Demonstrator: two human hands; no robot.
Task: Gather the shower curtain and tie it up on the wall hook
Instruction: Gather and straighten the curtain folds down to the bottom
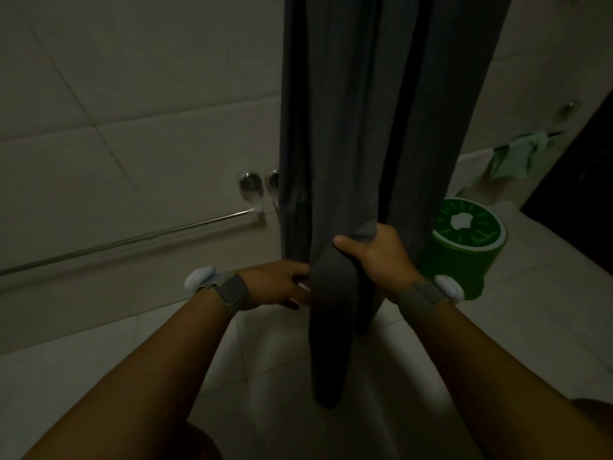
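Tiled bathroom: wall taps [247, 184], towel rail [132, 241], shower curtain [365, 127].

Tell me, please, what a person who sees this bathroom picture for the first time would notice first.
First the long dark grey fabric shower curtain, hanging down the centre, bunched together. The right hand grips the gathered folds, and the left hand touches them just below, on the left. Next is the bright green round plastic bucket on the floor to the right.

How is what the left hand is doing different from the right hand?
The right hand sits higher and wraps around the gathered shower curtain, thumb across the front. The left hand is lower, reaching in from the side, its fingertips touching the fabric's edge; a full hold isn't clear. Both wear a grey wrist strap with a white piece.
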